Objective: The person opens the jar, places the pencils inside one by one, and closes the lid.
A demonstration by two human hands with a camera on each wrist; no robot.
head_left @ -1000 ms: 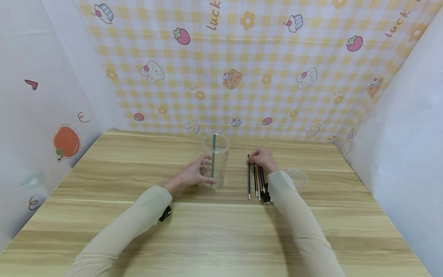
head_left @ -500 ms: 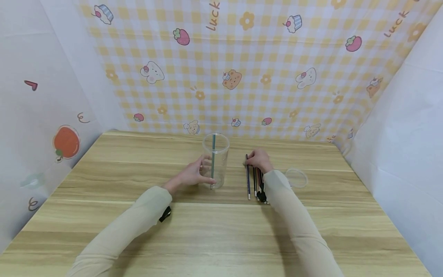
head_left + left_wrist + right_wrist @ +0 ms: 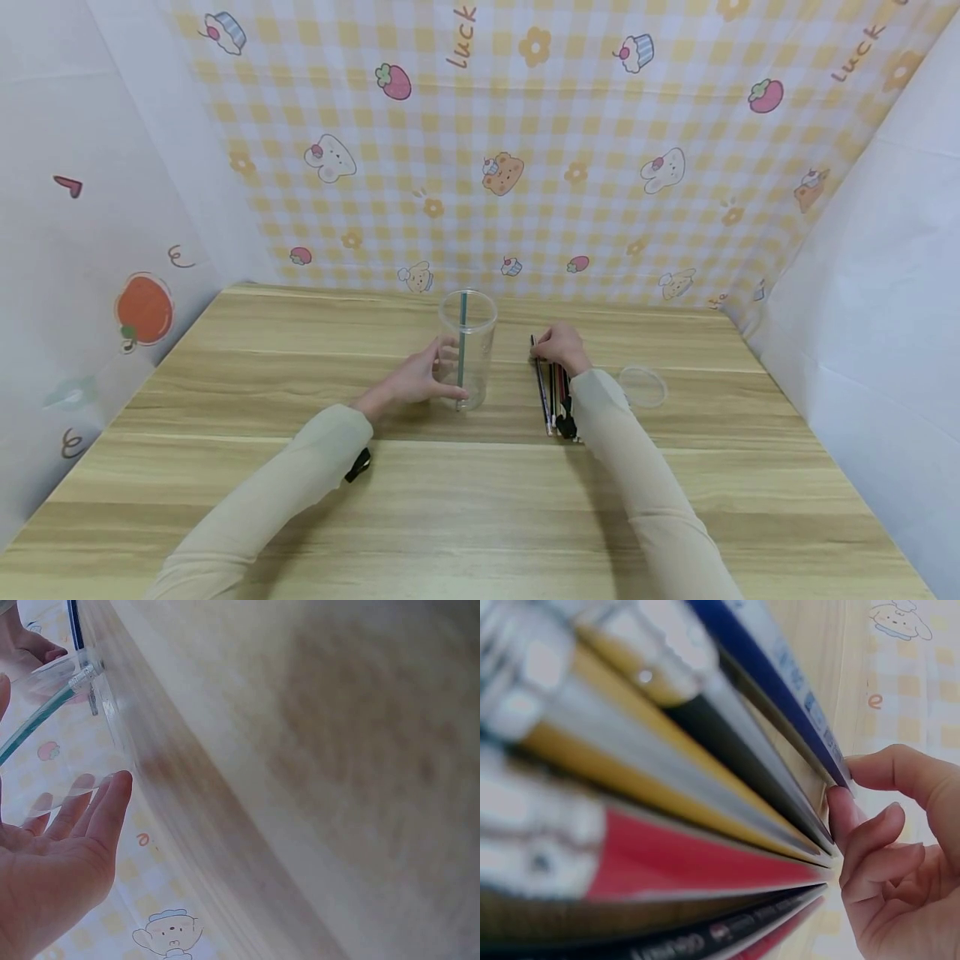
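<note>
A tall clear plastic cup (image 3: 486, 358) stands upright on the table, with a green pencil (image 3: 462, 350) leaning inside it. My left hand (image 3: 411, 377) holds the cup low on its left side, thumb across the front and fingers round the back. To the right, my right hand (image 3: 564, 347) pinches the far end of a dark blue pencil (image 3: 784, 682) between thumb and index finger. Beside that one lie several more pencils, among them a yellow pencil (image 3: 667, 742) and a red pencil (image 3: 697, 851); the right hand and sleeve partly cover them in the head view.
A round clear lid (image 3: 663, 388) lies right of the pencils, close to the right sleeve. The wood-grain table (image 3: 465, 517) ends at a checked cloth (image 3: 465, 217) behind and white sheets at both sides. Black straps show at both wrists.
The right hand has shifted slightly left with the blue pencil's far end. That pencil now slants, its eraser end swung right against the other pencils. The left hand and cup stay put.
</note>
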